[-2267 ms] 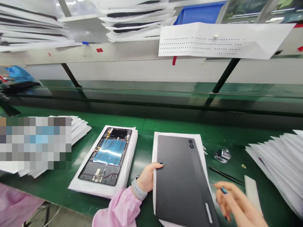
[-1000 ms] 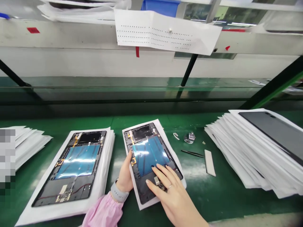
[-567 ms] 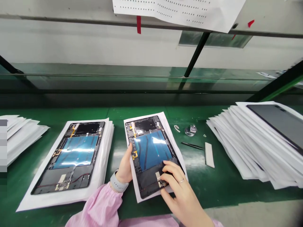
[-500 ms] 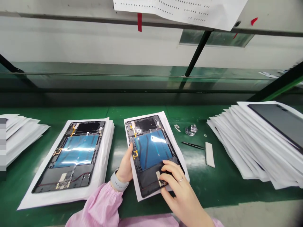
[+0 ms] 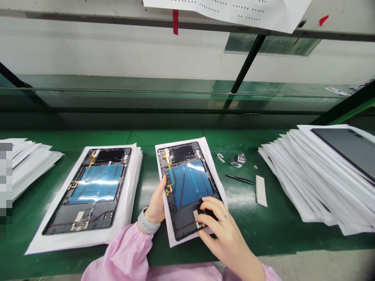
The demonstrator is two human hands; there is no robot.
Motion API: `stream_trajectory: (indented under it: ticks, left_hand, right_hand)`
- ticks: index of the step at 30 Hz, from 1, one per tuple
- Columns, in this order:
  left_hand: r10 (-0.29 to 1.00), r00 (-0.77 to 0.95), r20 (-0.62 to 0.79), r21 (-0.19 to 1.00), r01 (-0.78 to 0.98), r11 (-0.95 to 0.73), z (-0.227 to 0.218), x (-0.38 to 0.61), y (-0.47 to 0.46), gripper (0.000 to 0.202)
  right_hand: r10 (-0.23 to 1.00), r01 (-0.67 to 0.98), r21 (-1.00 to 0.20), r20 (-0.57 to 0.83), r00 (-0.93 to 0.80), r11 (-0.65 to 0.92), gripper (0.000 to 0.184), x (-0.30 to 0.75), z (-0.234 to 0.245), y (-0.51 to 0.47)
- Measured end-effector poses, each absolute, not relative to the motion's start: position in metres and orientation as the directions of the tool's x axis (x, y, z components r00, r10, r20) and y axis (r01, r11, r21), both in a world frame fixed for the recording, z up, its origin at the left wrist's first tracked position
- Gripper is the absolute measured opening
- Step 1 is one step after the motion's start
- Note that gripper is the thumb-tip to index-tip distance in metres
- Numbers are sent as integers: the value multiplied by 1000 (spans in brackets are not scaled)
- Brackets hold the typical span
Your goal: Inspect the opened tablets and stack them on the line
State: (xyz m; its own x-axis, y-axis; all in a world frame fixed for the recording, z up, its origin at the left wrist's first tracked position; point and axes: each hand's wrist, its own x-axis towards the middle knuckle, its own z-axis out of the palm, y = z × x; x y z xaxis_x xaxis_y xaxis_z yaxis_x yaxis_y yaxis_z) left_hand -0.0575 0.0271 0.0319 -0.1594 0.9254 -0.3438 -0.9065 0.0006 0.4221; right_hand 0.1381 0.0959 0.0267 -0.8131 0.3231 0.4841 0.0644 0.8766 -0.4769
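Note:
An opened tablet point(image 5: 190, 183) with a blue battery and exposed black inner parts lies on a white sheet point(image 5: 215, 164) in front of me. My left hand point(image 5: 156, 203) grips its left edge, thumb on top near an orange flex cable point(image 5: 168, 190) and the other fingers underneath. Over the tablet's lower right part, my right hand point(image 5: 221, 226) has its fingers bent and the tips close together at a small board point(image 5: 197, 219). Whatever sits between those fingertips is hidden. A second opened tablet point(image 5: 93, 183) rests to the left on a stack of white sheets point(image 5: 133, 183).
To the right lie black tweezers point(image 5: 240, 179), a white strip point(image 5: 260, 191), a small shiny metal object point(image 5: 238, 160) and small white bits point(image 5: 220, 157). A tall stack of white sheets point(image 5: 304, 175) topped by a dark panel point(image 5: 348, 148) stands far right. More white sheets point(image 5: 35, 164) are far left.
The view has shifted slightly. Both hands stay at the same places on the tablet, with the right fingertips hardly moved over the small board.

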Motion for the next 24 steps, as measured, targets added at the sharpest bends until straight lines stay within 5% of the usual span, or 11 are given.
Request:
stream_trajectory:
  ticks: [13, 16, 18, 20, 22, 24]
  left_hand:
    - [903, -223, -368, 415, -908, -55, 25, -63, 28, 42]
    - [911, -224, -346, 421, -905, -62, 27, -66, 27, 41]
    - [920, -215, -328, 431, -901, -57, 27, -67, 27, 41]
    - [928, -187, -323, 435, -900, -30, 26, -67, 27, 42]
    - [932, -162, -323, 444, -896, -2, 24, -66, 27, 43]
    - [932, -151, -330, 465, -885, 21, 22, -65, 27, 45]
  right_hand:
    - [258, -40, -537, 468, -845, 843, 19, 138, 47, 129]
    - [450, 1, -653, 520, -726, 757, 10, 135, 48, 159]
    - [661, 49, -825, 415, -625, 564, 16, 129, 41, 178]
    - [767, 51, -971, 152, -623, 234, 35, 123, 33, 190]
    - [689, 69, -994, -108, -717, -84, 45, 120, 27, 196]
    - [541, 75, -960, -215, -813, -269, 45, 120, 26, 196]
